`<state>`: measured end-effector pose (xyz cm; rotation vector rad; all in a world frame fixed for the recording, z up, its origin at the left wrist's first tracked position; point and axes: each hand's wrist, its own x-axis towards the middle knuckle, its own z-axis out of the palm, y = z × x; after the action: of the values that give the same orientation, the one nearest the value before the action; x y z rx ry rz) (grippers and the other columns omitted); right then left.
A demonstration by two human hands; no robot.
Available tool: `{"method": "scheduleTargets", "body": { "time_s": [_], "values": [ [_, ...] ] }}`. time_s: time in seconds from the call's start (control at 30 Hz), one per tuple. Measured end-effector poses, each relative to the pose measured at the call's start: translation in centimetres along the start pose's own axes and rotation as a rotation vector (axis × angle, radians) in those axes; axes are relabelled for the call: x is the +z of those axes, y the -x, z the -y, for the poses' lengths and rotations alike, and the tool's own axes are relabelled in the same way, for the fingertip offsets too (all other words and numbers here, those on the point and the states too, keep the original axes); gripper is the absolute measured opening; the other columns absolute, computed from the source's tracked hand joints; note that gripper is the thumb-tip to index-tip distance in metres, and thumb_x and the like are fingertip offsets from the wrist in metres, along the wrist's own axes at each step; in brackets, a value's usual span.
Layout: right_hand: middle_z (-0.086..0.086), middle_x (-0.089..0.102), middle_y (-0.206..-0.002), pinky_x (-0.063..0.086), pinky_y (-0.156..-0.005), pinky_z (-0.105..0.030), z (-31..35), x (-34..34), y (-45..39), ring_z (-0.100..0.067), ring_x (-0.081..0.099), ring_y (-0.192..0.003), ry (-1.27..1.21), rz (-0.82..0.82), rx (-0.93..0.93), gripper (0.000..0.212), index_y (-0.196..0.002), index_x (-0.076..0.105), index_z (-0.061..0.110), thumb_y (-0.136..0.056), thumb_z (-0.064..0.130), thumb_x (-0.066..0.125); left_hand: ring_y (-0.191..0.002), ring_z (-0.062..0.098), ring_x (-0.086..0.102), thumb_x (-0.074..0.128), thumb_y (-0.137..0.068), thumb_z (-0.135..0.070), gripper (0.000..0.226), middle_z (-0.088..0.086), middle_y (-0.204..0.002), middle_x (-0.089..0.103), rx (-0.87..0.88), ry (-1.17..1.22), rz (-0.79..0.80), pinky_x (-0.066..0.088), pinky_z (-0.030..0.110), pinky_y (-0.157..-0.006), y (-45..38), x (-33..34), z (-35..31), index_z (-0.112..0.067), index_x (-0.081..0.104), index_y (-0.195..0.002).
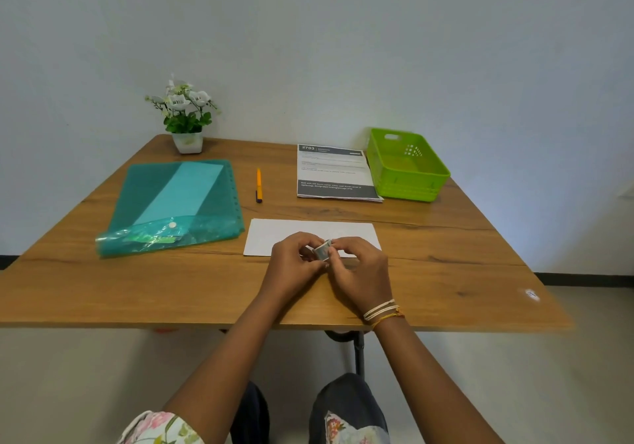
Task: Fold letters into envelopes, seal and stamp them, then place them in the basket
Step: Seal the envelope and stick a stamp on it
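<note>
- My left hand (295,262) and my right hand (360,272) meet over the near middle of the wooden table (446,255), fingertips turned toward each other.
- Between them I pinch a small stamp (322,251); it is greyish and curls a little. It sits at 3 o'clock from my left fingers and at 9 o'clock from my right fingers, clamped from both sides.
- The fingers of both hands are curled together on the stamp; the thumbs are mostly hidden behind it.
- The white envelope (308,234) lies flat on the table just under my hands, reaching toward 12 o'clock. The lower edge is covered by my fingers. I cannot tell if the stamp touches it.
- The printed letter sheets (334,172) lie at 12 o'clock from my hands, further back.
- The green basket (408,165) stands at 1 o'clock, just beside the right edge of the sheets.
- A yellow pen (259,184) lies at 11 o'clock, between the sheets and a teal plastic folder (175,200) at 10 o'clock.
- A small potted plant with white flowers (185,117) stands at the far edge, behind the folder.
- Thin bracelets (382,311) are around my right wrist.
</note>
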<state>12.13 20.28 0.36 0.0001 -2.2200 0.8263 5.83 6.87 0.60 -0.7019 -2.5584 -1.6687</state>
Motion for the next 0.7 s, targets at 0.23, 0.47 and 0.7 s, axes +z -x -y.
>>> {"method": "scheduleTargets", "body": {
  "time_s": [0.23,0.47,0.7],
  "values": [
    [0.007,0.070,-0.076,0.051,-0.064,-0.012,-0.2,-0.3,-0.8,-0.004,0.065,-0.072,-0.319,-0.069,0.420,0.010,-0.080,0.072,0.018,-0.082,0.008,0.071,-0.084,0.001,0.061,0.081,-0.075,-0.015,0.035,-0.005,-0.109,0.068,-0.025,-0.026,-0.013,0.049,0.008,-0.062,0.0,-0.3,0.0,-0.021,0.070,-0.107],
    [-0.004,0.071,-0.074,0.059,-0.068,-0.030,-0.9,-0.9,-1.0,-0.019,0.069,-0.074,-0.568,-0.205,0.603,0.015,-0.073,0.070,0.016,-0.083,0.005,0.069,-0.083,0.001,0.061,0.078,-0.078,-0.017,0.036,-0.003,-0.113,0.068,-0.021,-0.032,-0.038,0.049,0.009,-0.062,0.1,0.0,0.3,-0.019,0.069,-0.113],
    [-0.007,0.072,-0.077,0.059,-0.071,-0.031,-1.6,-0.9,-0.9,-0.019,0.070,-0.075,-0.702,-0.252,0.727,0.005,-0.080,0.071,0.008,-0.084,0.006,0.070,-0.076,0.004,0.058,0.077,-0.080,-0.020,0.039,-0.003,-0.110,0.068,-0.007,-0.083,-0.115,0.040,0.008,-0.060,-1.7,0.3,0.5,-0.018,0.067,-0.118]
  ]
}}
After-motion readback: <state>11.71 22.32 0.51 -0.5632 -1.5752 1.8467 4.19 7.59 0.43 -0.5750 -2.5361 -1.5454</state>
